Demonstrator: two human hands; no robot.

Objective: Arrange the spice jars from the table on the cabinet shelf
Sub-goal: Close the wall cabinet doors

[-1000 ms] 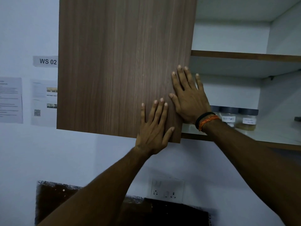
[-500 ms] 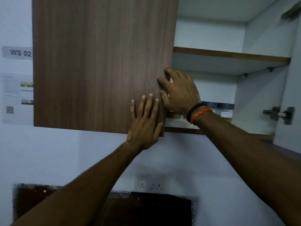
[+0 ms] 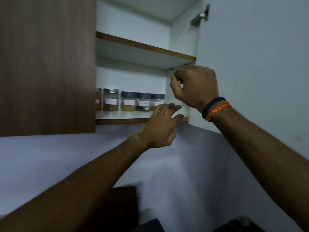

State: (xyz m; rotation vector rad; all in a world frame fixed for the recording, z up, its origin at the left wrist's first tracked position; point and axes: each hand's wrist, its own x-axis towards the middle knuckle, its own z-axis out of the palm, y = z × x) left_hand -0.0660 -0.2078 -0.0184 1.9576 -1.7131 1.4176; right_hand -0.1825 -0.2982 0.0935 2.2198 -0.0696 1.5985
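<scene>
Brown wood-grain edging marks the lower shelf (image 3: 120, 121); I'll place everything off that.

Your right hand (image 3: 194, 88), above the shelf's right end, is curled loosely, fingers bent in. The grip looks closed on nothing I can make out; the fingertips are blurred, so whether they're pinching the white open door (image 3: 250, 64) edge I can't tell. Your left hand (image 3: 160, 126), just in front of the shelf's front edge near its right end, is half open, fingers spread and pointing into the shelf, holding nothing.

Spice jars (image 3: 127, 101) already stand upright in a row toward the back of the shelf, running from behind the closed brown door (image 3: 46, 64) at the left toward the middle. The rightmost jar is partly hidden by your left fingers. The shelf's right end looks free. Labels are too blurred to read.

My read: cabinet's open, no jar in hand. Placing or tidying comes next.

Doing it well:
- Keep the white door swung fully clear before reaching in.
- Extend the row rightward, labels out, jars touching or just beside each other.
- Set each one flat. Don't nudge the neighbours.

Pose: both forearms raised steeply, reaching up from below the shelf. Right wrist, with black and orange bands (image 3: 215, 108), is bent inward. Left wrist is straight.
</scene>
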